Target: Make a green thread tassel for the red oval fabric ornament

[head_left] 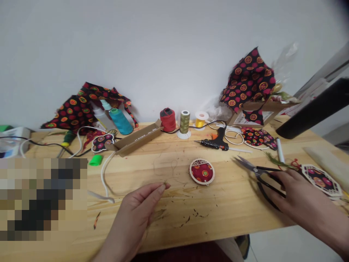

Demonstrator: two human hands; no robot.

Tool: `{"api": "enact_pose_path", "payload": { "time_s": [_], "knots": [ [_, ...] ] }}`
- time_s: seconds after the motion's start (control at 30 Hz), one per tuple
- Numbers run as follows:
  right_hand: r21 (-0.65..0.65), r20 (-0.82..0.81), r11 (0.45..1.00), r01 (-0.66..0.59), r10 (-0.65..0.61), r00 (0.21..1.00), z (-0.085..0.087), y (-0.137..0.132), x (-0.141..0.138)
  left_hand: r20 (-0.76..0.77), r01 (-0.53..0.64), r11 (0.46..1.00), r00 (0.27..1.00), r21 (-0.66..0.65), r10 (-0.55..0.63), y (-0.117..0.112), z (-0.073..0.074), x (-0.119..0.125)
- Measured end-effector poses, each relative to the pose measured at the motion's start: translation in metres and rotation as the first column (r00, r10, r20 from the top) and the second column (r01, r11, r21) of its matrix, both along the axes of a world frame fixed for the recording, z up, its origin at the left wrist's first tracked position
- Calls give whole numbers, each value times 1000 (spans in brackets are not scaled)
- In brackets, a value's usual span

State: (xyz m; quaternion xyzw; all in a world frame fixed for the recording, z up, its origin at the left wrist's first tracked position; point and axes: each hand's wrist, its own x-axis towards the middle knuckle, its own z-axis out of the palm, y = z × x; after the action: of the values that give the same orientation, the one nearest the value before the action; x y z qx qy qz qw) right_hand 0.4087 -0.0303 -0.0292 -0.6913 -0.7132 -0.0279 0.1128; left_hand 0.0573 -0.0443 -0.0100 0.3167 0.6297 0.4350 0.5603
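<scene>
From where I stand, the right hand [298, 193], at the lower right of the frame, is clamped on a pair of black-handled scissors [256, 170], their blades pointing toward the middle. The left hand [141, 205], lower centre, has thumb and forefinger pinched together just above the desk [185, 238]; I can't tell what, if anything, is caught between the tips. Between the two hands, right of centre, a round pendant [202, 172] with a pale rim and red patterned cloth lies flat on the wood, touched by neither. Dark scraps [195, 213] are scattered below it. Near the right hand, at the right edge, sits an eight-sided pendant [321, 181]. Behind the round one, a black glue gun [218, 142] lies on its side, and spools of red [168, 120], olive [184, 123] and yellow thread [200, 121] line the wall.
</scene>
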Motion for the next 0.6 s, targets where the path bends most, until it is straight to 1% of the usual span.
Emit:
{"api": "enact_pose_path", "payload": {
  "time_s": [0.07,0.1,0.13,0.17,0.2,0.23,0.3,0.33,0.37,0.47,0.5,0.53,0.6],
  "knots": [
    [-108,-194,994,5,-26,981,13,-5,-16,-15,7,1000,1000,4,-7,0,-1,0],
    [-159,-322,987,-32,-21,947,20,-8,-27,-19,12,1000,1000,4,-12,0,-2,0],
    [-154,-447,984,-89,10,894,27,-11,-40,-21,18,1000,1000,0,-18,0,-4,0],
    [-189,-545,968,-166,37,838,33,-14,-54,-21,23,1000,1000,-6,-23,-1,-5,0],
    [-236,-612,940,-248,54,789,38,-17,-68,-19,27,1000,999,-12,-27,-1,-6,1],
    [-251,-662,923,-293,57,747,43,-20,-82,-15,30,999,999,-16,-30,-2,-6,1],
    [-289,-734,873,-392,61,677,50,-25,-106,1,35,999,999,-25,-35,-3,-6,3],
    [-317,-744,855,-410,44,667,52,-26,-115,10,38,999,999,-28,-38,-3,-5,3],
    [-353,-752,826,-440,29,658,54,-27,-123,16,42,999,999,-31,-41,-4,-4,4],
    [-432,-786,736,-522,-24,617,54,-25,-136,13,43,999,999,-23,-43,-5,0,4],
    [-435,-799,721,-540,-32,601,54,-24,-138,6,42,999,999,-18,-42,-5,2,4],
    [-429,-808,717,-549,-32,589,54,-22,-140,0,43,999,999,-17,-43,-5,2,4],
    [-413,-809,727,-549,-16,587,53,-20,-143,-6,62,998,998,-17,-62,-5,4,4]
  ]
}}
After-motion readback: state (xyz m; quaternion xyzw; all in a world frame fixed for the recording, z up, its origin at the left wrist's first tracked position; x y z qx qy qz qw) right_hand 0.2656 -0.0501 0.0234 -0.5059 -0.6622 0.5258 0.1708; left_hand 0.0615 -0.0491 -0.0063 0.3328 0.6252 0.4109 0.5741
